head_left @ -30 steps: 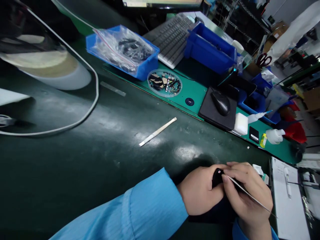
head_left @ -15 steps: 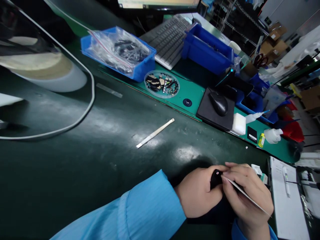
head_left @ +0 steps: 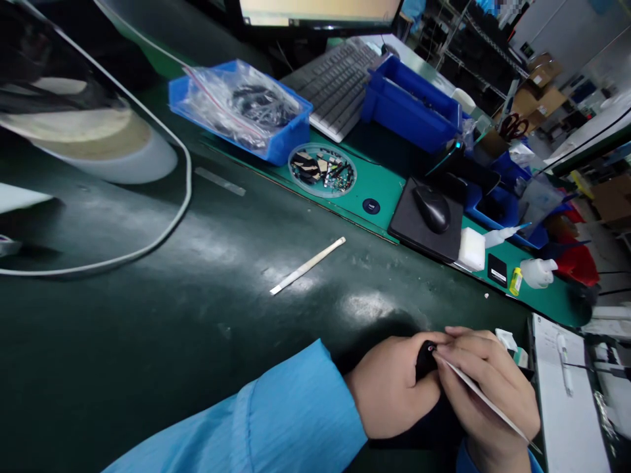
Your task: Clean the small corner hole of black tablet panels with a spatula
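My left hand [head_left: 392,391] is closed round a small black part [head_left: 424,360], which shows a tiny pinkish ring near its top; the fingers cover most of it. In my right hand [head_left: 497,374] a thin pale stick [head_left: 493,405] is pinched, its upper tip at the black part beside the ring. Whether the tip touches the part I cannot tell. Both hands meet low at the right, over a dark patch of the bench. A second pale stick with a whiter end [head_left: 306,266] lies on the dark green bench top [head_left: 162,341], farther left.
Along a raised green ledge stand a blue bin of bagged cables [head_left: 290,138], a round dish of small parts [head_left: 323,192], a keyboard [head_left: 338,82], a mouse [head_left: 432,207] and a white bottle [head_left: 538,272]. A white cable [head_left: 185,203] loops at left; paper with a pen [head_left: 566,420] lies right.
The whole view has shifted slightly, so the bench things sit a little lower. The stick's tip stays at the black part, whose ring is now closer to my right fingertips.
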`<state>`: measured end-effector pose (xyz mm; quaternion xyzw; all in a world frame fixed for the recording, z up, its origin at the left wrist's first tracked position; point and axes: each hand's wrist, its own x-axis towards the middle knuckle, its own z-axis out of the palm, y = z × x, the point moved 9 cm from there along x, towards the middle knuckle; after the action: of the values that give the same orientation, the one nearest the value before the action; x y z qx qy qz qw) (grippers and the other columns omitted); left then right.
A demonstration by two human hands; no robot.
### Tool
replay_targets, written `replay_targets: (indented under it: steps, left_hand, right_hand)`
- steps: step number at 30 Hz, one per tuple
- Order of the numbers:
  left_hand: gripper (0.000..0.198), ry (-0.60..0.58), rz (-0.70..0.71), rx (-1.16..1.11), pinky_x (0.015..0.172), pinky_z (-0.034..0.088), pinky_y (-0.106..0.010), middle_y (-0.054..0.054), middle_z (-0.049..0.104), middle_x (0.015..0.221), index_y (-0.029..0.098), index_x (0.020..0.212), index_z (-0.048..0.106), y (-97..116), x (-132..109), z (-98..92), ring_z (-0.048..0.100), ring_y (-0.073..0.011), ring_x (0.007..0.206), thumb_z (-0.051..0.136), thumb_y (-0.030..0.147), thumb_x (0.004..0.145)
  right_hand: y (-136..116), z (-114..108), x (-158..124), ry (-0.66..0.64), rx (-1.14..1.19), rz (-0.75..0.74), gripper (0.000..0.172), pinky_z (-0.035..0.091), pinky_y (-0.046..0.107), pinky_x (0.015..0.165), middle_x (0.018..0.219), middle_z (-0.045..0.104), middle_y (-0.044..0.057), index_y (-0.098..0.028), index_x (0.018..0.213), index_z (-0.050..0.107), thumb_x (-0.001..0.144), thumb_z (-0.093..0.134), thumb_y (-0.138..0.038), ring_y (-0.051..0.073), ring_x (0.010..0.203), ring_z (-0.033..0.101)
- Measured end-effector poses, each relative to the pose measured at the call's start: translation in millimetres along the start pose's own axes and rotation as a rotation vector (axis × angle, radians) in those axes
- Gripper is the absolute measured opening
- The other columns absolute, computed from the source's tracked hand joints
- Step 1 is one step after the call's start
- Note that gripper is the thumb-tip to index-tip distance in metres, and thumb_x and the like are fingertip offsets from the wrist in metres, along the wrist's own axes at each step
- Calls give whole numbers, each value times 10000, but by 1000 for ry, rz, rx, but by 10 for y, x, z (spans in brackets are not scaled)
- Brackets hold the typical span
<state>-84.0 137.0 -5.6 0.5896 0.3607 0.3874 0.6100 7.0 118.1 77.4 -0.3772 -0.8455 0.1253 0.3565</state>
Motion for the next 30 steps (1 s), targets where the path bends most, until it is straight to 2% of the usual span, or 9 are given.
replay_targets:
  steps: [9, 16, 30]
  left_hand:
    - [414, 1, 3, 2, 1007, 595, -386, -69, 797, 1222, 233, 1316, 692, 4, 0, 1, 765, -276, 1109, 607, 196, 912]
    - [429, 2, -2, -15, 1002, 596, -441, -87, 792, 1229, 216, 1324, 696, 14, -5, -6, 760, -320, 1118, 586, 213, 909]
    - [418, 2, 17, 3, 1013, 597, -379, -65, 801, 1211, 236, 1311, 693, 22, -2, 3, 766, -272, 1107, 618, 180, 904]
  right_hand:
    - [-11, -9, 14, -3, 2, -5, 376, 641, 494, 853, 1010, 705, 58, -186, 1130, 746, 852, 713, 65, 233, 972, 681]
    - [-17, -18, 13, 6, -11, -11, 399, 644, 489, 841, 1008, 708, 60, -191, 1140, 745, 844, 712, 74, 237, 975, 686]
    - [-23, -15, 24, -6, -23, -13, 387, 646, 474, 849, 1001, 716, 58, -186, 1110, 753, 828, 717, 76, 239, 968, 703]
